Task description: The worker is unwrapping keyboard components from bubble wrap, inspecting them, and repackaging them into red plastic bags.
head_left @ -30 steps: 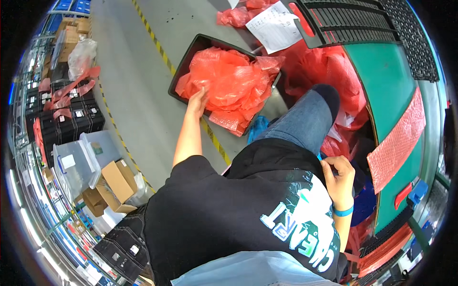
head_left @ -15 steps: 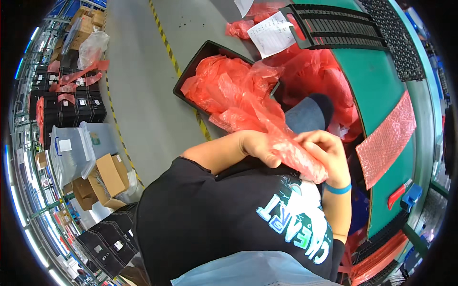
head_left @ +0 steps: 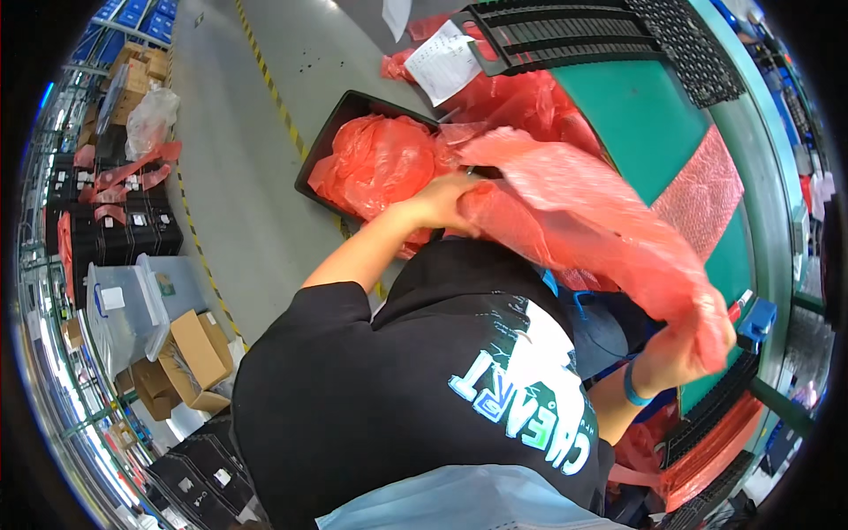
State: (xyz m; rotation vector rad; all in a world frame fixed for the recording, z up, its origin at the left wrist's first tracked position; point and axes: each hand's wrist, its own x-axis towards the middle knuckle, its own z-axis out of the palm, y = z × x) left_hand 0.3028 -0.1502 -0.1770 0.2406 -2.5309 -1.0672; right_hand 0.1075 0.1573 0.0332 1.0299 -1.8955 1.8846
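Note:
A long piece of red bubble wrap [head_left: 601, 221] stretches across the front of my body, between my two hands. My left hand [head_left: 446, 203] grips its left end, beside a black bin [head_left: 329, 132] filled with crumpled red plastic wrap [head_left: 375, 159]. The other end is bunched in my right hand [head_left: 676, 358], held low near the bench edge; the wrap covers part of those fingers. Flat on the green bench top [head_left: 618, 102] lies a separate bubble wrap sheet [head_left: 707, 190], partly behind the stretched piece.
Black slotted plastic trays [head_left: 574, 35] and a white paper sheet [head_left: 442, 66] are at the bench's far end. A blue tool [head_left: 757, 320] sits at its right edge. Across the aisle stand clear plastic bins [head_left: 124, 309], an open cardboard box [head_left: 199, 353] and black cases [head_left: 132, 230].
The bubble wrap, earlier gathered between both hands at my chest, is now spread out. My right hand has moved right and down with one end; my left hand has moved up toward the bin.

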